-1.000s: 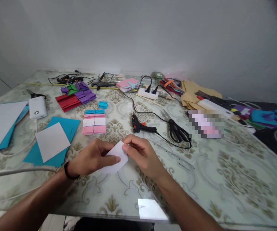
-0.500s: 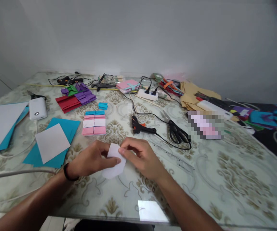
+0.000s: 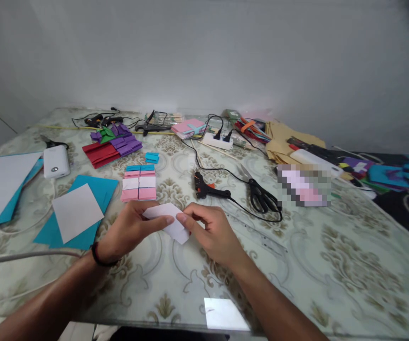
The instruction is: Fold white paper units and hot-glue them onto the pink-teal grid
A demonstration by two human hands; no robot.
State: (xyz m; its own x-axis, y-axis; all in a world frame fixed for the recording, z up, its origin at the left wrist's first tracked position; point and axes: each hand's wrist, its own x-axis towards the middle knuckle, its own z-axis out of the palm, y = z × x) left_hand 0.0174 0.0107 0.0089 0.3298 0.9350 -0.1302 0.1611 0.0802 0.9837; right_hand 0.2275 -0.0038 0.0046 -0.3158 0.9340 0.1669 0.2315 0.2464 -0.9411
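Note:
Between my two hands is a small piece of folded white paper (image 3: 171, 211), lifted near the front of the table. My left hand (image 3: 133, 227) pinches its left side, thumb lying on top. At the right side, my right hand (image 3: 209, 229) grips it between thumb and fingers. Both thumbs almost meet over the paper; the fingers underneath are partly hidden. Just beyond my left hand lie folded pink, white and blue paper strips (image 3: 139, 183). A white square sheet (image 3: 78, 213) rests on blue sheets (image 3: 108, 187) to the left.
Past my right hand lie a black glue gun (image 3: 204, 186), black-handled scissors (image 3: 259, 194) and a clear ruler (image 3: 257, 232). A power bank (image 3: 55, 161) sits at left. Red folded paper (image 3: 100, 154), a power strip (image 3: 218, 140) and brown paper (image 3: 289, 137) are farther back.
The white paper has been turned in my hands, its long side now slanting down to the right. My left hand has risen slightly; the things on the table stay put.

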